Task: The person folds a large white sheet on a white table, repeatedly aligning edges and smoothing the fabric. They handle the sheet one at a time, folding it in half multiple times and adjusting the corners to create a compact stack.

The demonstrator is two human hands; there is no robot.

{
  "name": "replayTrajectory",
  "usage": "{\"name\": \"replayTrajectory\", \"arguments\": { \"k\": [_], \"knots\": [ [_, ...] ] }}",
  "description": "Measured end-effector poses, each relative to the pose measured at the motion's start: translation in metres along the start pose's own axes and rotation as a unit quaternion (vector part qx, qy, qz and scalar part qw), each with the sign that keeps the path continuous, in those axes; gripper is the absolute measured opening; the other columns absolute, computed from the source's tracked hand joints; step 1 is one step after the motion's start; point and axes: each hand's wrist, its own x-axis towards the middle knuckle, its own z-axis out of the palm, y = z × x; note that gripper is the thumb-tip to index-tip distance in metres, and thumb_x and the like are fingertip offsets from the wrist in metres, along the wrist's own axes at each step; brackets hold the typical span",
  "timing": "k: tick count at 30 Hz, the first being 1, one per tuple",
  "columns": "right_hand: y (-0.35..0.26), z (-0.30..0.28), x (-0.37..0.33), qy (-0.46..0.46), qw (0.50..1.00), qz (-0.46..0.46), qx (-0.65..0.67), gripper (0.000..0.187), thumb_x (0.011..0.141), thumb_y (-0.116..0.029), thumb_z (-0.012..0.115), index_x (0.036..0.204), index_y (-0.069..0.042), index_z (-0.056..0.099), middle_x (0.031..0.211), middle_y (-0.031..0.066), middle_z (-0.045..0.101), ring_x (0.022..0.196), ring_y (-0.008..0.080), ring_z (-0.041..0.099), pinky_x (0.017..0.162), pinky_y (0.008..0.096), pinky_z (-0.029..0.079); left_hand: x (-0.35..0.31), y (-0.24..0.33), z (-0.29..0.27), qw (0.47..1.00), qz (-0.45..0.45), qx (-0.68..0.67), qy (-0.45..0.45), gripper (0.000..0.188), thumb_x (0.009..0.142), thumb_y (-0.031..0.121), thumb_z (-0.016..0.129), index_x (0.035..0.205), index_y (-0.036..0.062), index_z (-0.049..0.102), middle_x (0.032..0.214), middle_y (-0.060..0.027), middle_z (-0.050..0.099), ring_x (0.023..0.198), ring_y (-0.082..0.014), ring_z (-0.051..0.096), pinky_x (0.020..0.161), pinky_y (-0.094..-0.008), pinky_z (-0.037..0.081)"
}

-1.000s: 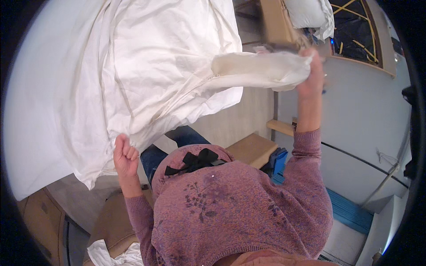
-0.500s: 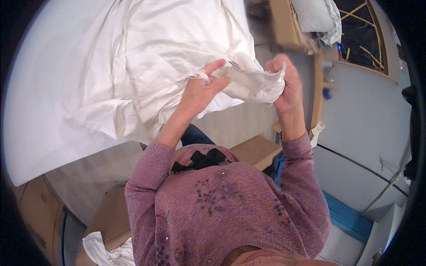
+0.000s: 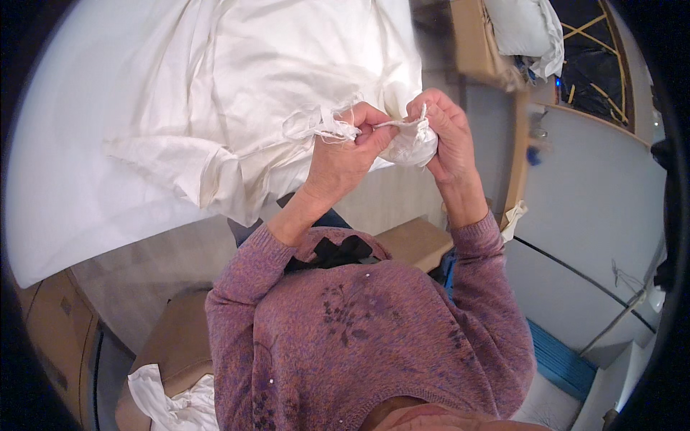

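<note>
Both hands are raised at the near right edge of a white-covered table. My left hand (image 3: pixel 345 154) pinches the edge of a white cloth (image 3: pixel 411 149) between thumb and fingers. A loose tangle of frayed white threads (image 3: pixel 305 126) loops out by the left fingers. Close beside it, my right hand (image 3: pixel 451 136) grips the same cloth farther right, so a short, bunched stretch spans the two hands. Behind them a large, creased white fabric (image 3: pixel 273 65) lies spread over the table. I cannot tell whether the held cloth is joined to it.
The white tabletop (image 3: pixel 65 194) extends left. Below stand a brown padded seat (image 3: pixel 176 334) with crumpled white cloth (image 3: pixel 190 406) and a brown bench (image 3: pixel 417 244). A white pillow (image 3: pixel 521 29) lies at the far right, near a wooden post (image 3: pixel 519 158).
My hands have come closer together, and the cloth between them is more bunched. The left hand has moved right and now pinches its edge, with frayed threads hanging out beside it.
</note>
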Motion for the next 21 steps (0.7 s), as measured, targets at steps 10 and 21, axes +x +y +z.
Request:
{"name": "replayTrajectory", "arguments": {
  "k": [10,21],
  "knots": [
    [0.013,0.008,0.009,0.04,0.998,0.044,-0.016,0.013,0.083,-0.014,0.052,0.082,-0.001,0.054,0.075,0.0025,0.056,0.064,0.0075,0.053,0.058,0.0203,0.045,-0.004,-0.002,-0.021,0.999,0.032,-0.028,0.029,0.007,0.075,0.007,0.059,0.074,0.0006,0.058,0.062,-0.0016,0.054,0.054,-0.0072,0.045,0.05,-0.022,0.036],
    [0.028,0.012,0.01,0.005,0.998,0.06,-0.03,0.011,0.083,-0.013,0.053,0.084,-0.002,0.055,0.076,0.0016,0.058,0.064,0.0061,0.053,0.057,0.0187,0.044,0.003,-0.021,-0.028,0.931,0.233,0.255,0.118,0.005,0.073,0.005,0.056,0.075,0.0033,0.052,0.06,-0.0103,0.053,0.055,-0.0253,0.052,0.049,-0.0342,0.039]
  ]
}}
